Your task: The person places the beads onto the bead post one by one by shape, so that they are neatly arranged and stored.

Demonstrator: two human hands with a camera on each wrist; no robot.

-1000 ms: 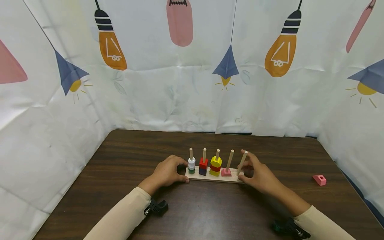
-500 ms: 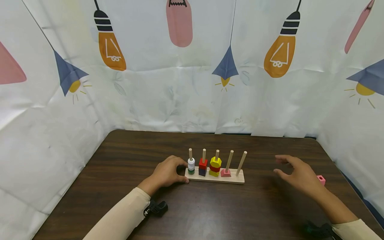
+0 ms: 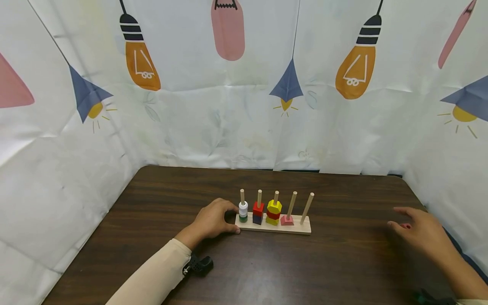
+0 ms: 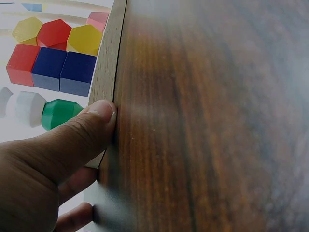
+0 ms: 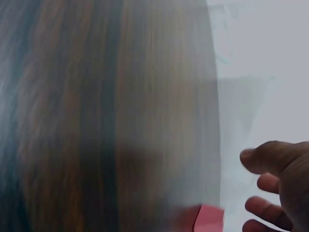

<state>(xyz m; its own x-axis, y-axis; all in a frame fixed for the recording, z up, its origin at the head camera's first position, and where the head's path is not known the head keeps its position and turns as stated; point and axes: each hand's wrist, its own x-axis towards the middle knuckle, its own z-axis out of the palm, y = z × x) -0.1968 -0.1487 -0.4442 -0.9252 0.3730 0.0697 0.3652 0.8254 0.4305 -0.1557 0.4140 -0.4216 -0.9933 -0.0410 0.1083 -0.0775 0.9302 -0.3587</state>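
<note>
A wooden peg stacker stands on the table, and my left hand grips its left end, thumb against the front edge of the base. From the left, its pegs carry white pieces over a green one, red and dark blue blocks, then yellow and red pieces. A pink block sits low on the fourth peg; the rightmost peg is bare. Far right, my right hand hovers with parted fingers at a loose pink block, mostly hidden in the head view.
The dark wood-grain table has its right edge close to my right hand. A white printed sheet hangs behind and at both sides. A black wrist camera is strapped to my left wrist.
My right hand has left the stacker's right end and moved right to the loose pink block. My left hand keeps its grip, and the stacker stays in place.
</note>
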